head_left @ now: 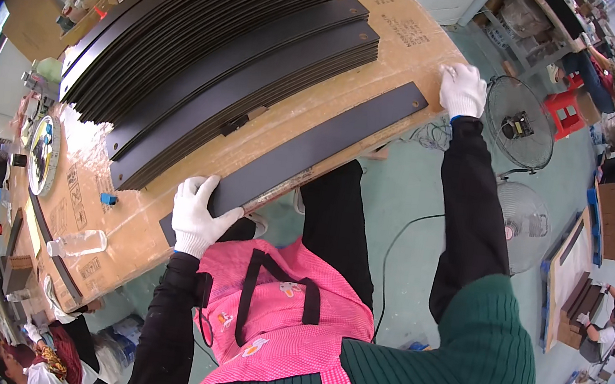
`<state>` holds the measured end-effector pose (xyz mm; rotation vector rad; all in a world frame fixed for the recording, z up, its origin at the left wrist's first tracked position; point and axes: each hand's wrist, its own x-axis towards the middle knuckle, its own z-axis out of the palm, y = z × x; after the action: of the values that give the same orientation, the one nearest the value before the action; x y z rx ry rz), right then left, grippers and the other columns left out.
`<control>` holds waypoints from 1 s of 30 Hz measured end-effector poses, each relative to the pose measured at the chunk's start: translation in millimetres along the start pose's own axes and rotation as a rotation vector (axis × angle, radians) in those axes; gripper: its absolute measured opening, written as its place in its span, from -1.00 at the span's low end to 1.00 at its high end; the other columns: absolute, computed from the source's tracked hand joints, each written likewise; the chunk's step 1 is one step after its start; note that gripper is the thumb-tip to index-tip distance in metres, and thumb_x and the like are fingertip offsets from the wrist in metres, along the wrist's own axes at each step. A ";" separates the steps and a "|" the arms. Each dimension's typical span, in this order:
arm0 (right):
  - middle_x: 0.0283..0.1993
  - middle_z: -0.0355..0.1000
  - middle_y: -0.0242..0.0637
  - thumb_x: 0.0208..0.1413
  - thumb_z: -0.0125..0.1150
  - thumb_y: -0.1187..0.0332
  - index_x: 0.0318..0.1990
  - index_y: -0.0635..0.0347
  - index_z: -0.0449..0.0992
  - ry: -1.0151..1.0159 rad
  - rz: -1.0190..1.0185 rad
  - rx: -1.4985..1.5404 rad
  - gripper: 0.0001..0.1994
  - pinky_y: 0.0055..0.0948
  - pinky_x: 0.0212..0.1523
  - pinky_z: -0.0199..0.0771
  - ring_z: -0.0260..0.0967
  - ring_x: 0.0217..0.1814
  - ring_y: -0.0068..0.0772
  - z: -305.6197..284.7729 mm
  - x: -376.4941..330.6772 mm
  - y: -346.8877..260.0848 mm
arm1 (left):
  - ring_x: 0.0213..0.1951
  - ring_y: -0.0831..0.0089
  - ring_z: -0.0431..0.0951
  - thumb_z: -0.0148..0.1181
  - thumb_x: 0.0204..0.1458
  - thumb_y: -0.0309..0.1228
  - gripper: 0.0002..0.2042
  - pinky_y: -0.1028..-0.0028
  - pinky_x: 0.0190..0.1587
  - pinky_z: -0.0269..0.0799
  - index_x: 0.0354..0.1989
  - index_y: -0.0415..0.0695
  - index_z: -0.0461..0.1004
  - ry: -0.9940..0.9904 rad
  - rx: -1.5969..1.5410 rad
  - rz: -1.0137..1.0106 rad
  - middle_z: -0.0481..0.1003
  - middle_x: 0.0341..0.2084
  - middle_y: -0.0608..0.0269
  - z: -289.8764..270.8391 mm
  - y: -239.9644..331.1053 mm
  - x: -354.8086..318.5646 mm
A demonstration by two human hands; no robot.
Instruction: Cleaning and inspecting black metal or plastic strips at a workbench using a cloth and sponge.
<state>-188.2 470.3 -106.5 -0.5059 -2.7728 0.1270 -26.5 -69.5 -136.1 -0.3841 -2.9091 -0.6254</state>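
Note:
A long dark grey panel point(322, 143) lies slantwise along the near edge of the cardboard-covered table point(139, 228), with a small hole near its far right end. My left hand point(200, 213), in a white knitted glove, rests on the panel's left end with thumb and fingers apart. Beyond the panel's right end, at the table corner, is my right hand point(463, 90), also gloved. Its fingers are curled together, and what they hold, if anything, is hidden. Behind the panel sit a shorter stack of similar panels point(259, 88) and a taller stack point(206, 19).
A clear bottle point(79, 243), a small blue block point(108, 198) and a round tray point(44, 153) stand at the table's left. Two floor fans point(518, 126) are right of my right arm, near a red stool point(564, 113). Other people work at both sides.

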 end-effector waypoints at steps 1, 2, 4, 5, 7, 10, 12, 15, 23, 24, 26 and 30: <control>0.06 0.67 -0.20 0.36 0.14 0.06 -0.10 -0.13 0.78 0.135 -0.144 0.062 -0.71 -0.08 0.13 0.62 0.60 0.13 -0.01 -7.8 -17.6 -28.9 | 0.09 -0.02 0.51 0.65 -0.29 -0.17 -0.29 0.10 0.19 0.48 0.13 -0.15 0.61 -0.004 0.019 -0.023 0.53 -0.03 0.02 -2.3 -2.2 -0.7; 0.01 0.68 -0.21 0.36 0.12 0.09 -0.11 -0.14 0.78 0.086 -0.304 0.178 -0.71 -0.05 0.08 0.63 0.61 0.08 0.00 -15.1 -35.3 -53.6 | 0.09 -0.02 0.51 0.65 -0.29 -0.17 -0.29 0.10 0.19 0.48 0.13 -0.16 0.61 -0.011 0.023 -0.029 0.53 -0.03 0.02 -2.8 1.7 -0.9; -0.06 0.69 -0.22 0.36 0.09 0.13 -0.14 -0.16 0.78 -0.165 -0.637 0.138 -0.71 -0.01 -0.02 0.64 0.62 0.00 0.03 -17.6 -93.3 -133.9 | 0.09 -0.02 0.51 0.66 -0.29 -0.17 -0.29 0.10 0.19 0.48 0.13 -0.16 0.60 -0.012 0.032 -0.038 0.53 -0.02 0.02 -5.3 -3.2 -7.5; -0.08 0.69 -0.21 0.36 0.09 0.13 -0.15 -0.18 0.78 -0.354 -0.803 -0.044 -0.71 0.01 -0.07 0.64 0.62 -0.04 0.05 -21.8 -118.4 -162.0 | 0.09 -0.01 0.51 0.66 -0.28 -0.17 -0.29 0.09 0.19 0.48 0.14 -0.17 0.60 -0.002 0.032 -0.038 0.53 -0.02 0.01 -5.6 -5.7 -7.9; -0.11 0.68 -0.21 0.36 0.10 0.10 -0.15 -0.20 0.78 -0.264 -0.651 -0.044 -0.72 0.01 -0.05 0.64 0.62 -0.06 0.05 -9.4 -108.8 -139.8 | 0.09 0.00 0.51 0.66 -0.28 -0.12 -0.28 0.10 0.18 0.49 0.13 -0.13 0.61 0.001 0.034 -0.019 0.54 -0.03 0.05 -3.1 -3.3 -3.3; 0.01 0.60 -0.30 0.34 0.17 0.05 -0.11 -0.21 0.77 -0.026 -0.254 0.067 -0.75 0.03 0.11 0.59 0.51 0.11 -0.02 22.5 -69.1 -66.6 | 0.08 0.02 0.52 0.67 -0.28 -0.07 -0.28 0.11 0.17 0.49 0.12 -0.10 0.61 0.003 0.029 0.010 0.54 -0.03 0.08 -1.0 0.9 -1.8; 0.06 0.59 -0.29 0.35 0.18 0.03 -0.12 -0.09 0.77 0.021 -0.236 0.105 -0.71 0.03 0.12 0.57 0.48 0.15 0.01 31.0 -54.3 -51.8 | 0.08 0.02 0.52 0.66 -0.27 -0.07 -0.29 0.11 0.20 0.47 0.12 -0.10 0.61 0.005 0.006 0.010 0.54 -0.03 0.08 2.3 2.8 2.9; 0.05 0.59 -0.22 0.36 0.17 0.02 -0.14 -0.03 0.76 -0.016 -0.052 -0.097 -0.68 0.05 0.12 0.56 0.48 0.17 0.04 25.5 -40.2 -62.0 | 0.09 0.02 0.52 0.66 -0.27 -0.06 -0.28 0.11 0.20 0.47 0.13 -0.10 0.61 -0.020 0.016 -0.022 0.54 -0.02 0.07 0.4 1.3 3.2; -0.05 0.57 -0.15 0.37 0.13 0.07 -0.12 -0.06 0.71 0.013 -0.103 -0.157 -0.73 0.07 0.03 0.58 0.53 0.07 0.06 15.2 -63.9 -56.1 | 0.09 0.03 0.51 0.65 -0.26 -0.05 -0.28 0.11 0.21 0.46 0.13 -0.10 0.61 -0.007 0.006 -0.022 0.53 -0.02 0.08 2.0 4.0 2.6; -0.04 0.58 -0.15 0.40 0.09 0.08 -0.18 -0.01 0.71 0.064 -0.083 -0.128 -0.69 0.09 0.03 0.58 0.54 0.06 0.06 12.3 -58.4 -56.4 | 0.09 0.04 0.51 0.65 -0.26 -0.05 -0.28 0.11 0.20 0.46 0.13 -0.10 0.61 -0.003 0.012 -0.016 0.53 -0.03 0.08 2.4 3.5 3.2; -0.04 0.59 -0.15 0.42 0.07 0.09 -0.19 0.02 0.71 0.040 -0.127 -0.175 -0.68 0.08 0.02 0.58 0.54 0.06 0.05 15.9 -69.8 -65.4 | 0.09 0.03 0.51 0.65 -0.26 -0.04 -0.27 0.12 0.20 0.47 0.13 -0.10 0.61 -0.007 0.017 -0.019 0.53 -0.03 0.08 0.5 2.5 1.7; -0.08 0.58 -0.14 0.37 0.09 0.18 -0.14 -0.05 0.69 -0.103 -0.328 -0.126 -0.77 0.01 -0.04 0.62 0.56 0.05 0.02 3.0 -105.3 -114.2 | 0.09 0.03 0.51 0.65 -0.26 -0.03 -0.27 0.11 0.20 0.46 0.13 -0.11 0.61 0.002 0.027 -0.033 0.53 -0.03 0.08 -1.1 -2.8 -3.0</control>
<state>-133.4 326.0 -123.9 -0.0698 -2.9319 -0.1008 -24.3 -73.1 -136.8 -0.3335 -2.9242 -0.5903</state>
